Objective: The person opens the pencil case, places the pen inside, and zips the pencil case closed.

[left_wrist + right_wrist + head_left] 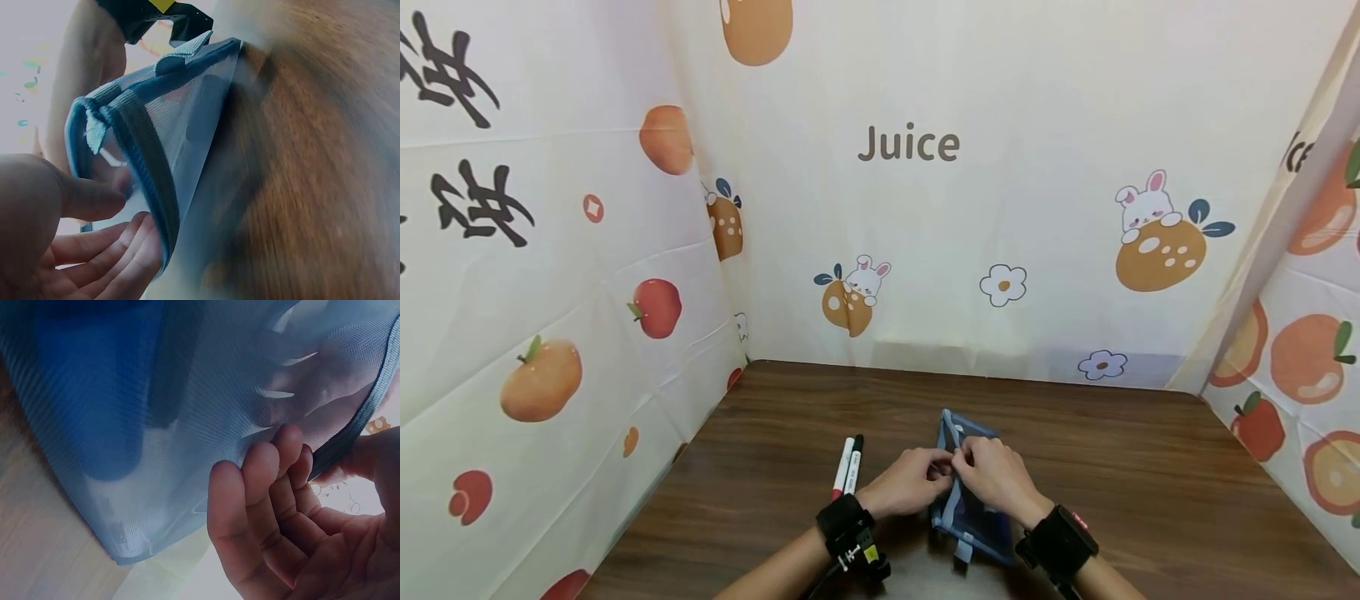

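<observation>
A blue mesh zipper pouch stands between both hands, its mouth parted and edged with blue zipper tape. My right hand pinches one edge of the mouth, thumb on one side and fingers on the mesh. From the other side my left hand reaches into the mouth. In the left wrist view its fingers are loosely bent against the inside of the zipper edge, with the thumb apart from them. Fingernails show through the mesh in the right wrist view. A blurred blue shape also shows there through the mesh.
Two white markers, one with a red cap and one with a black cap, lie on the brown wooden table left of the pouch. Printed fabric walls stand behind and at both sides. Each wrist wears a black camera strap.
</observation>
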The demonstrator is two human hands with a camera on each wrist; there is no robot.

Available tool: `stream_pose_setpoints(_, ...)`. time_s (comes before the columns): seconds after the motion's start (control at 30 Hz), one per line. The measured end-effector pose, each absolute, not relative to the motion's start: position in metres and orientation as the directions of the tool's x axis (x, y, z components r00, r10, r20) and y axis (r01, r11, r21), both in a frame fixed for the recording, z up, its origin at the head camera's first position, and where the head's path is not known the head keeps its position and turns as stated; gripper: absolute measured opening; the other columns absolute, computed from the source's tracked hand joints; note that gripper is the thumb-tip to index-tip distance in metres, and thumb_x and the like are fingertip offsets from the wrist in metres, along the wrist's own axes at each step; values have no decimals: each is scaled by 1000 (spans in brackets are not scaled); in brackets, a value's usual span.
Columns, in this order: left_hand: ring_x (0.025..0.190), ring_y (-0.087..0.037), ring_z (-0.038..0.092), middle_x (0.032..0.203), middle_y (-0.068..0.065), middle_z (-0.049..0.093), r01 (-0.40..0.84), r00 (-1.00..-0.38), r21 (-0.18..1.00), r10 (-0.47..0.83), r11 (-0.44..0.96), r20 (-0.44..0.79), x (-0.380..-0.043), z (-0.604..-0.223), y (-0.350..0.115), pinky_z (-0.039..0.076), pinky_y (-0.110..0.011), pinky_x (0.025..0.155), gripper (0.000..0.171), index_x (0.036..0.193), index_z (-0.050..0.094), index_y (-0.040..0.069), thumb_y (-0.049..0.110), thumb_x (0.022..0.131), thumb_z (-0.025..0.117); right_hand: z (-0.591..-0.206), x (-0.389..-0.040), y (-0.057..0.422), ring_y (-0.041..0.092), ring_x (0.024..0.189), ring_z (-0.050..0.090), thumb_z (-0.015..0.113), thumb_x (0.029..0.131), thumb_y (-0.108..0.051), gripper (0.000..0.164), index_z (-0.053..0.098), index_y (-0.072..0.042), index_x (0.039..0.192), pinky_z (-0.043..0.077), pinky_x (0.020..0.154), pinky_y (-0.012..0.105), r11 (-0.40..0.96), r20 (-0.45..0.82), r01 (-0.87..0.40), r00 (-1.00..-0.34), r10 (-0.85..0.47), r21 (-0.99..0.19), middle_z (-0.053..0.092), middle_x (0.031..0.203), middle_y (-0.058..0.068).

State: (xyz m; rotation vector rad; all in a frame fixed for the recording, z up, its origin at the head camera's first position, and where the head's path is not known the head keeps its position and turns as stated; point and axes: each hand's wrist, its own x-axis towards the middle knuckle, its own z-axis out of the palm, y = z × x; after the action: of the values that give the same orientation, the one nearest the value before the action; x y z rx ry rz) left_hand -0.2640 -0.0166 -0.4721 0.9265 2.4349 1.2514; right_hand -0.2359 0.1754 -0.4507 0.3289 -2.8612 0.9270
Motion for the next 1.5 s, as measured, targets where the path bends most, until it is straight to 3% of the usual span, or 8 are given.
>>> stream_pose_setpoints(0.37,96,-5,66,107,5,72,457,-815,773,555,439,166,-258,-469,-51,55,-25,87,30,134,69,3,14,107,66,-448,-234,178,9,52,49,66,97,-11,27,59,-16,72,37,50,23,769,162,-234,-972,-171,-594,51,63,-5)
stream_pose_setpoints(0.47,89,-4,65,103,6,72,492,-829,711,521,503,205,-261,-466,-62,54,-25,81,24,127,71,3,14,106,66,-447,-233,179,9,52,50,66,98,-11,27,60,-16,72,38,49,23,757,157,-234,-972,-174,-611,52,64,-5)
stream_pose_setpoints(0.67,67,-3,56,85,10,64,478,-877,521,415,708,241,-269,-458,-81,48,-25,62,10,104,73,13,23,104,71,-446,-233,182,11,52,51,67,102,-11,27,64,-14,76,38,48,23,746,159,-225,-974,-160,-626,54,65,-3)
stream_pose_setpoints(0.83,55,-7,52,72,8,58,400,-916,455,351,795,193,-272,-454,-95,42,-27,52,19,90,69,14,28,104,72,-445,-234,184,10,51,50,67,103,-12,27,64,-14,77,36,47,22,741,153,-220,-975,-158,-635,54,64,-3)
stream_pose_setpoints(0.97,55,-9,51,70,6,56,352,-936,420,318,837,151,-273,-454,-102,40,-28,53,26,85,65,15,32,103,72,-444,-235,185,11,50,49,66,103,-12,27,63,-14,76,35,47,21,735,147,-214,-977,-155,-643,53,64,-3)
stream_pose_setpoints(1.23,56,-9,53,72,6,58,340,-940,403,318,850,122,-275,-457,-106,43,-29,54,25,85,66,14,32,103,72,-443,-236,187,11,51,49,66,96,-8,29,56,-14,69,40,49,23,734,119,-188,-982,-145,-653,47,61,-4)
stream_pose_setpoints(1.4,50,-8,46,61,7,47,347,-938,381,317,857,141,-275,-457,-104,37,-26,50,38,72,56,14,27,102,72,-444,-235,188,10,50,46,67,94,-5,33,53,-14,66,36,48,23,735,150,-216,-976,-156,-643,43,59,-5)
stream_pose_setpoints(1.5,47,-10,44,57,5,43,341,-940,348,307,873,150,-273,-457,-103,35,-27,47,38,72,56,10,25,101,75,-445,-236,189,9,48,43,66,96,-5,35,51,-14,66,32,47,22,726,159,-225,-974,-159,-650,41,58,-6)
